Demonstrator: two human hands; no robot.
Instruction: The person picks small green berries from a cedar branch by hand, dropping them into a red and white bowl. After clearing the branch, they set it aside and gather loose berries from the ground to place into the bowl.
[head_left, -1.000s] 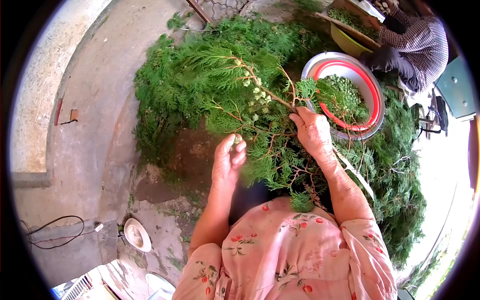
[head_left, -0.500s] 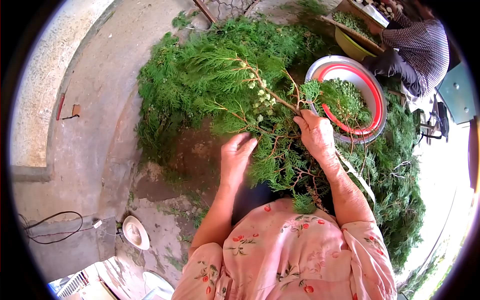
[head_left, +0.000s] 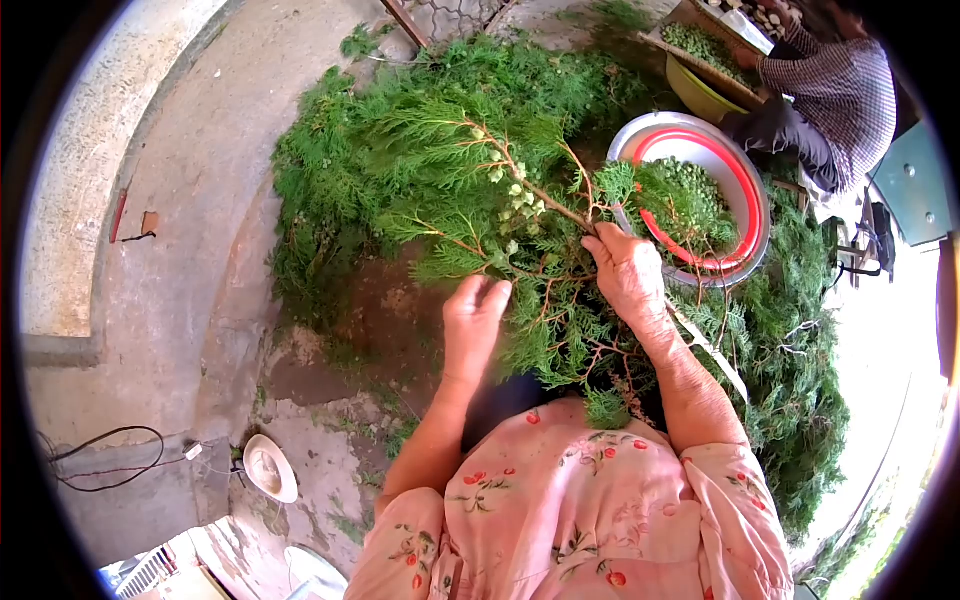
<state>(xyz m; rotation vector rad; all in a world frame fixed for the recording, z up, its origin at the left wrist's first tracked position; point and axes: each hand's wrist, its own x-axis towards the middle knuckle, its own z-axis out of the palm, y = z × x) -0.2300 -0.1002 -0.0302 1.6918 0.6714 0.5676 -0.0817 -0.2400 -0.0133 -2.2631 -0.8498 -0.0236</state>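
Note:
My right hand is closed round the stem of a leafy evergreen branch, which reaches up and to the left. Pale green cones sit in clusters along it. At the branch's lower left side is my left hand, fingers curled and thumb near the fingertips. It touches or nearly touches a side twig; whatever lies between the fingers is hidden. To the right of my right hand stands a metal basin with a red ring inside, holding many green cones and some sprigs.
A heap of cut evergreen branches lies ahead, and more greenery is at right. Another person sits at upper right beside a basket of cones and a yellow-green basin. A pale hat-shaped item lies at lower left.
The left hand's fingers have shifted slightly and curled in more. The branch has moved a little to the left, still in the right hand.

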